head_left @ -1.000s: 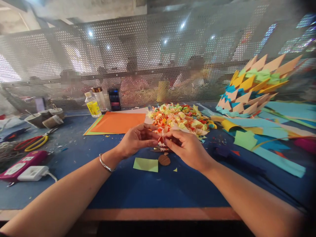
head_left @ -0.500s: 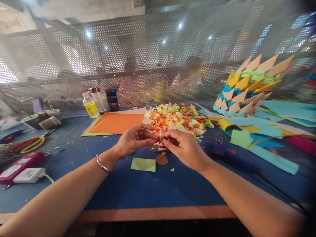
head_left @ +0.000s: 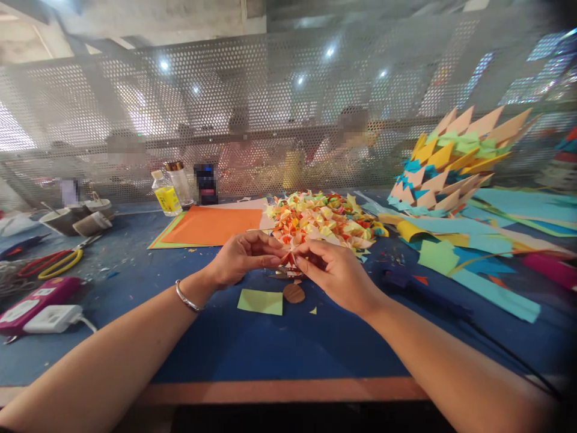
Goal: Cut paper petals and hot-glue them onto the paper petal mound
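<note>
Left hand (head_left: 241, 260) & right hand (head_left: 336, 273) both pinch a small folded orange-white paper piece (head_left: 288, 258) just above blue desk (head_left: 270, 343), near side of multicoloured folded-paper pile (head_left: 324, 221); a slack pinch prob. lets it unfold or drop.

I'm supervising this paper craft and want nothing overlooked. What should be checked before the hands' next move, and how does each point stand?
1. Grip: ok; left hand and right hand pinch the small folded orange-and-white paper piece together.
2. Its fold: cannot tell; the hands hide it.
3. Pile of folded coloured paper pieces: ok, just behind the hands.
4. Brown round disc and light green paper rectangle: ok, flat on the blue table, untouched.
5. Red-and-yellow-handled scissors: ok, far left, away from both hands.
</note>
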Action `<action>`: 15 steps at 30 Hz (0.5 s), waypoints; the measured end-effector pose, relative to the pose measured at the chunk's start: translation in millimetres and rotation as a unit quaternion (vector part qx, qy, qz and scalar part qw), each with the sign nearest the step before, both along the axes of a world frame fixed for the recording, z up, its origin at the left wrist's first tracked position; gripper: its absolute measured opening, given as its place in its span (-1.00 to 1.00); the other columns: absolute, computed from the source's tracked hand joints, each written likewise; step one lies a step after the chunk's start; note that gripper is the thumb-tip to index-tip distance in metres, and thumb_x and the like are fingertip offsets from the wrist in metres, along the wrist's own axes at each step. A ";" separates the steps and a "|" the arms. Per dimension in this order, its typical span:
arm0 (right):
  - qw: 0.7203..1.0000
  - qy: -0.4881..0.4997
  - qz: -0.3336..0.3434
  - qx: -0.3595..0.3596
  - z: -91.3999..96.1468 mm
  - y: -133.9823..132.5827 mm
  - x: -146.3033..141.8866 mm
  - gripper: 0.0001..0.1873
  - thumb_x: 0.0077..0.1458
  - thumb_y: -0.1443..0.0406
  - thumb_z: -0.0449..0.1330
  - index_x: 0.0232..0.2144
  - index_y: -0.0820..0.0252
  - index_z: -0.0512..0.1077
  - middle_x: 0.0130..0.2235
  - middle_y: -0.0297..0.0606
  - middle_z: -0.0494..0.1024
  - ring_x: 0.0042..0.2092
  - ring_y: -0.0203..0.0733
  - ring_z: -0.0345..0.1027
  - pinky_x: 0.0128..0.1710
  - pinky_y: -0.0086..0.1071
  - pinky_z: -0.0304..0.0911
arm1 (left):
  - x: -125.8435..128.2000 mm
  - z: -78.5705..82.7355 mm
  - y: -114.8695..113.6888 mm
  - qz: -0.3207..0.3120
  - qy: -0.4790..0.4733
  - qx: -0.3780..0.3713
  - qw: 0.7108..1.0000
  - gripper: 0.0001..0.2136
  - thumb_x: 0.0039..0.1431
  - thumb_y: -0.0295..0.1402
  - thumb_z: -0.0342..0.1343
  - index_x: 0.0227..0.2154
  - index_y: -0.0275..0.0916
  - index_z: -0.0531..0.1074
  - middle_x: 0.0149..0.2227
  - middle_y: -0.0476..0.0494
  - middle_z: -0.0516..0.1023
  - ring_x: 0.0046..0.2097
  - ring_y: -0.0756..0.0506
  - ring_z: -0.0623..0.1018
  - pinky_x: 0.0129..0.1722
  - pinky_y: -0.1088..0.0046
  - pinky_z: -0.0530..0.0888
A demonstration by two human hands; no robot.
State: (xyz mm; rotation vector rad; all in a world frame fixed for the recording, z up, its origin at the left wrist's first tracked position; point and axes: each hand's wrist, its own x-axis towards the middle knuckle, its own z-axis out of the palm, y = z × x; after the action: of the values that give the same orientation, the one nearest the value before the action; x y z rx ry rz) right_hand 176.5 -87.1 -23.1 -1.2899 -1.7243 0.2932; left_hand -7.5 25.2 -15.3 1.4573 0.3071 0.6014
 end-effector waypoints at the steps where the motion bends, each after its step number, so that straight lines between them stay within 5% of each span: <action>1: 1.000 0.001 0.001 0.001 -0.2 -0.1 -0.1 -0.85 0.20 0.29 0.12 -0.35 0.20 0.47 -0.40 -0.32 0.52 -0.43 -0.33 0.35 -0.48 -0.47 0.25 | 0.0 -0.3 0.4 0.006 0.000 0.003 1.000 -0.75 -0.06 -0.53 0.36 -0.29 -0.36 0.48 -0.30 -0.13 0.67 -0.26 -0.02 0.65 -0.19 0.49 0.55; 8: 0.999 0.038 0.024 -0.030 -6.3 2.5 -0.3 -0.84 0.22 0.26 0.11 -0.30 0.19 0.47 -0.36 -0.29 0.52 -0.41 -0.29 0.39 -0.41 -0.41 0.34 | 0.9 -1.3 -0.8 0.034 0.003 0.044 0.998 -0.78 -0.04 -0.47 0.35 -0.30 -0.36 0.49 -0.32 -0.13 0.66 -0.27 -0.02 0.64 -0.22 0.50 0.57; 15: 0.999 0.039 0.006 -0.014 -6.6 4.7 -2.4 -0.86 0.19 0.26 0.13 -0.34 0.19 0.44 -0.40 -0.28 0.51 -0.43 -0.27 0.40 -0.43 -0.40 0.35 | 5.0 -4.2 -12.7 0.096 0.010 0.170 0.981 -0.79 0.04 -0.41 0.28 -0.26 -0.32 0.44 -0.30 -0.12 0.61 -0.24 0.01 0.61 -0.16 0.51 0.53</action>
State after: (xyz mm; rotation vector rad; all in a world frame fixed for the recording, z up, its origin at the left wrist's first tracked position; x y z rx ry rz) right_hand 174.1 -82.4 -29.7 -1.2719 -1.6687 0.3710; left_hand -2.5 12.5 -19.6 1.7754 0.3754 0.8256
